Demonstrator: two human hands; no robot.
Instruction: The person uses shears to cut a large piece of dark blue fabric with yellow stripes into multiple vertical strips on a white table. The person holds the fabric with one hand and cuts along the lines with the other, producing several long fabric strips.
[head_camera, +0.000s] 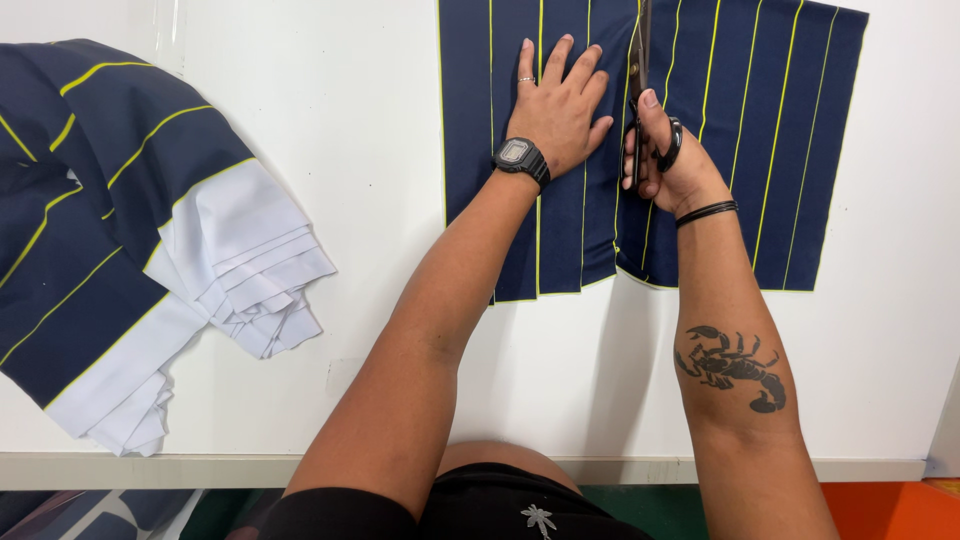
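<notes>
Left hand (558, 108) lies flat, fingers spread, on the navy striped cloth (780, 150) at the bench's (400, 120) far edge, just left of the scissors (641, 60) gripped closed-fisted in the right hand (662, 155), blades pointing away along the stripes; folded stack (130, 240) lies well apart leftward.

Left hand (558, 105) flattens the striped navy fabric (780, 150) while right hand (665, 150) works scissors (641, 60) through it.

I stand at a broad white desk (400, 120) under even light; below its edge, the floor (880, 505) shows green and orange.
</notes>
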